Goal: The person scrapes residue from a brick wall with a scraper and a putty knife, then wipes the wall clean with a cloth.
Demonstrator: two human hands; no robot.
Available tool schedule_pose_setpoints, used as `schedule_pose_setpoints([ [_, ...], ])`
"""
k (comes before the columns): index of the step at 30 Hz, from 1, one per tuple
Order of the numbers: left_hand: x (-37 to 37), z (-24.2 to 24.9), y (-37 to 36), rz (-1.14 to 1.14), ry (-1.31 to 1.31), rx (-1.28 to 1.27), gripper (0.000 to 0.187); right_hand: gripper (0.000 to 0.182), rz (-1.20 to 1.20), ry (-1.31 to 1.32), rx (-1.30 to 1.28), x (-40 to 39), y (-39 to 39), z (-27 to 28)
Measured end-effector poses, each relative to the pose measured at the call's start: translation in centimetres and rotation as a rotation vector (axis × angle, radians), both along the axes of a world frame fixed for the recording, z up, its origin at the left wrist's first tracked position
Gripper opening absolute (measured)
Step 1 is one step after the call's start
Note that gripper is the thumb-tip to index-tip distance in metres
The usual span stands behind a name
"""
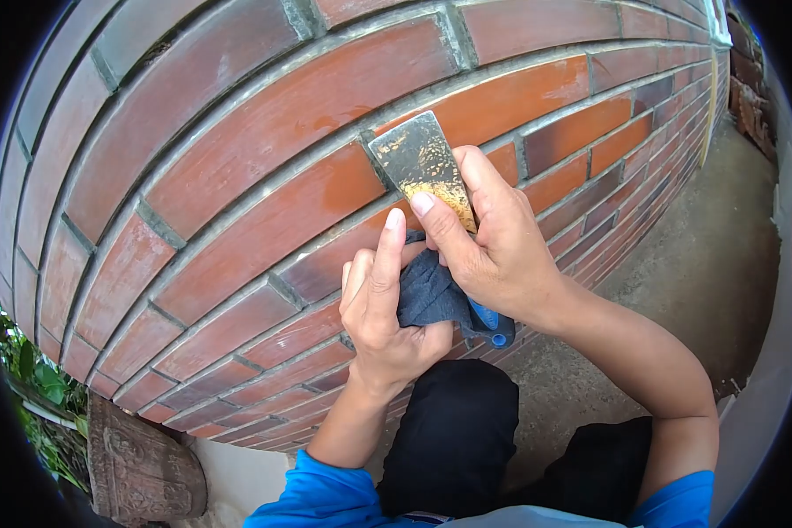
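Note:
My right hand (497, 238) pinches a scraper (418, 151) by its flat metal blade, thumb on the near face. The blade is dark with worn yellowish patches, and its straight edge points up toward the wall. Lower down, the blue handle end with a round hole shows beside a dark grey cloth (433, 292). My left hand (377, 304) is closed on this cloth, its index finger pointing up. The cloth lies against the scraper's handle, most of which is hidden. Both hands are in front of the brick wall (273, 233).
The wall curves across the view, with grey mortar joints and some wetter-looking orange bricks. Concrete floor (642, 299) runs along its base on the right. A carved brown planter (141, 462) and green plants (44, 378) stand at lower left. My dark-trousered knee (458, 427) is below my hands.

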State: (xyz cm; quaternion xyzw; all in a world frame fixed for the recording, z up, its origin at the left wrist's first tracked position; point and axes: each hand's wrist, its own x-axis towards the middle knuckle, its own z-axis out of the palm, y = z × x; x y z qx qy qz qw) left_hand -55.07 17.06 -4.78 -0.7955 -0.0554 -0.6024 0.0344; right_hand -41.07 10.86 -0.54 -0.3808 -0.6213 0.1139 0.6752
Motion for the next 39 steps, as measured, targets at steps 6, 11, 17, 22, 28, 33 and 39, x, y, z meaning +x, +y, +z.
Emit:
schedule_pose_setpoints([
  [6,0.1,0.2,0.0,-0.037,-0.046,-0.021,0.088,0.019,0.017,0.033,0.021,-0.5,0.8,0.2],
  [11,0.2,0.8,-0.2,-0.001,-0.054,0.000,0.082,0.014,0.029,0.024,-0.014,-0.5,1.3,-0.2],
  [17,0.4,0.7,-0.3,0.018,-0.045,0.007,0.078,0.010,-0.029,-0.055,0.051,-0.5,1.4,-0.3],
  [22,0.6,0.4,-0.1,0.039,-0.072,0.008,0.076,0.010,0.009,-0.023,-0.015,-0.6,1.2,0.1],
  [28,0.7,0.2,0.0,0.043,-0.092,0.013,0.074,0.011,-0.005,-0.038,-0.010,-0.7,1.5,0.0],
  [33,0.3,0.3,-0.6,0.048,-0.033,-0.021,0.069,0.012,-0.025,-0.043,-0.039,-0.8,1.1,0.2],
  [39,0.8,-0.1,-0.1,0.031,-0.105,-0.006,0.075,0.012,-0.012,-0.028,-0.072,-0.8,0.8,0.4],
])
